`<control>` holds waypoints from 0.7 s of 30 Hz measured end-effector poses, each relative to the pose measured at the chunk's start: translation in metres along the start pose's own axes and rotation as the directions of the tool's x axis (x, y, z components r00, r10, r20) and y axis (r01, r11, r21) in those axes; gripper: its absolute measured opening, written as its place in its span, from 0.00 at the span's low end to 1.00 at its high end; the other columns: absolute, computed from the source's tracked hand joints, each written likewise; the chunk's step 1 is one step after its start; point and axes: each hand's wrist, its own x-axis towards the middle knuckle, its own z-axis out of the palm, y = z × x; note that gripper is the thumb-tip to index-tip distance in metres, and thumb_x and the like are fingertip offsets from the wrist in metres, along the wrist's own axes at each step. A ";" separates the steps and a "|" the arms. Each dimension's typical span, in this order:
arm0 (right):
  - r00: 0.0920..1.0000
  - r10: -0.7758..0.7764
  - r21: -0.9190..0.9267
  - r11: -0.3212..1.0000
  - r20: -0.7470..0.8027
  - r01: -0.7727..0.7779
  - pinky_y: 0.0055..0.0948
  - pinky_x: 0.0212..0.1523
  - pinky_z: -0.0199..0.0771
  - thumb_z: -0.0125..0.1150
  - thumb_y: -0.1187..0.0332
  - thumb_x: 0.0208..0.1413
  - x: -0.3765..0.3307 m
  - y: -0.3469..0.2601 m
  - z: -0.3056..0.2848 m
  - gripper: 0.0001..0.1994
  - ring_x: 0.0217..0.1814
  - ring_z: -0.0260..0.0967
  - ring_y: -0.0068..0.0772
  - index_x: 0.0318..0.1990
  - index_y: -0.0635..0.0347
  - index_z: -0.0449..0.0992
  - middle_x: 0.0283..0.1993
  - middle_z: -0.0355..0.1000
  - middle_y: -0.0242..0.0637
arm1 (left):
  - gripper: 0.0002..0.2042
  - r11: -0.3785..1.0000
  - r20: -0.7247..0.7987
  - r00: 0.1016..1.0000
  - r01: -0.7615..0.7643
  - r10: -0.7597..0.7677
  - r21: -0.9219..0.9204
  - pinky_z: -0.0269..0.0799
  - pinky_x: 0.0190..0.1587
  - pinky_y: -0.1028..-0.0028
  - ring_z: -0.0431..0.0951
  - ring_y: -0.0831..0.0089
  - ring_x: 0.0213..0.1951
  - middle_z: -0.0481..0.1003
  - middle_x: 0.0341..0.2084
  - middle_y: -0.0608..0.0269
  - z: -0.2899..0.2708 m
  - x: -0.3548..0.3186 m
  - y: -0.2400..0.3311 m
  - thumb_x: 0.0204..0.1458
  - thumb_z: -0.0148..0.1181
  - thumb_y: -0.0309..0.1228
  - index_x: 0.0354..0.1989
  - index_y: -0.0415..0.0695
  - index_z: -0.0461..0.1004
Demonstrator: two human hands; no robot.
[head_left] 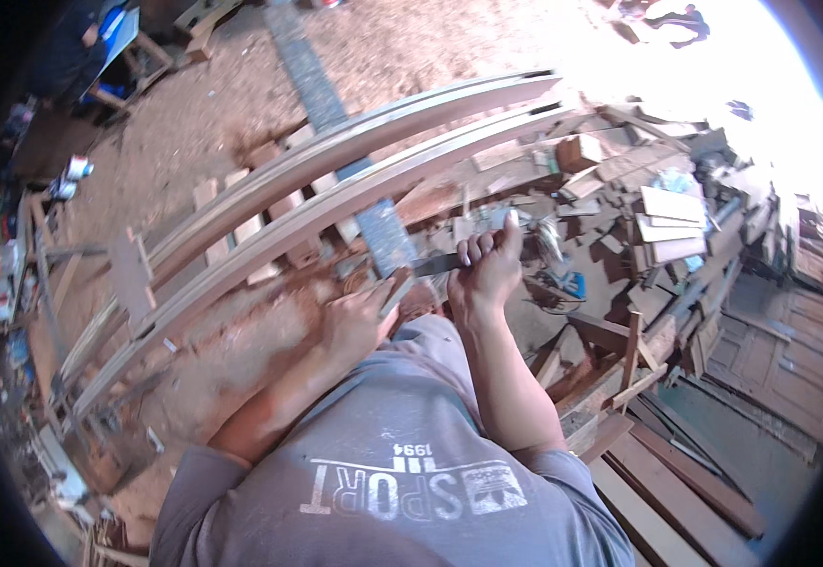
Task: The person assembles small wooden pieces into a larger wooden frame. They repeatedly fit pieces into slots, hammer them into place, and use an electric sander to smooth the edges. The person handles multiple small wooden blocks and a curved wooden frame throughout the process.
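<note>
My right hand (485,269) is closed around the handle of a dark-bladed tool (435,266), a knife or chisel, whose blade points left. My left hand (360,319) grips a small piece of wood (397,289) right at the blade's tip. Both hands sit close together in front of my chest, above my grey shirt. Just beyond them run two long curved wooden planks (336,184), laid side by side on trestles from lower left to upper right.
Sawdust-covered ground (213,113) lies beyond the planks. Offcuts and short boards (667,222) are piled at the right, with wooden panels (771,340) farther right. A trestle (133,274) holds the planks at left. Flat boards (676,482) lie at lower right.
</note>
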 end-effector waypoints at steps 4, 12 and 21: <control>0.999 -0.019 -0.337 0.941 0.032 0.029 0.25 0.23 0.54 0.65 0.59 0.69 0.039 -0.006 -0.045 0.16 0.20 0.52 0.19 0.28 0.50 0.69 0.22 0.58 0.20 | 0.22 0.923 0.044 0.983 0.181 -0.177 -0.339 0.84 0.42 0.66 0.88 0.66 0.40 0.86 0.45 0.55 -0.006 0.005 -0.021 0.58 0.72 0.35 0.61 0.45 0.80; 0.814 0.353 -0.865 0.386 0.461 0.322 0.34 0.48 0.81 0.68 0.72 0.55 0.006 0.007 -0.091 0.12 0.42 0.82 0.26 0.47 0.64 0.86 0.39 0.86 0.40 | 0.26 0.069 0.336 0.841 0.400 -0.425 -0.914 0.77 0.58 0.68 0.81 0.71 0.52 0.80 0.55 0.55 0.051 0.037 -0.043 0.63 0.72 0.33 0.65 0.36 0.69; 0.861 0.129 -0.807 0.437 0.493 0.397 0.32 0.53 0.81 0.61 0.81 0.54 -0.003 0.033 -0.103 0.16 0.48 0.84 0.29 0.50 0.65 0.86 0.44 0.87 0.40 | 0.68 0.701 0.395 0.903 0.391 -0.167 -0.597 0.52 0.79 0.53 0.54 0.45 0.78 0.54 0.76 0.32 0.026 0.023 -0.012 0.39 0.87 0.51 0.80 0.33 0.43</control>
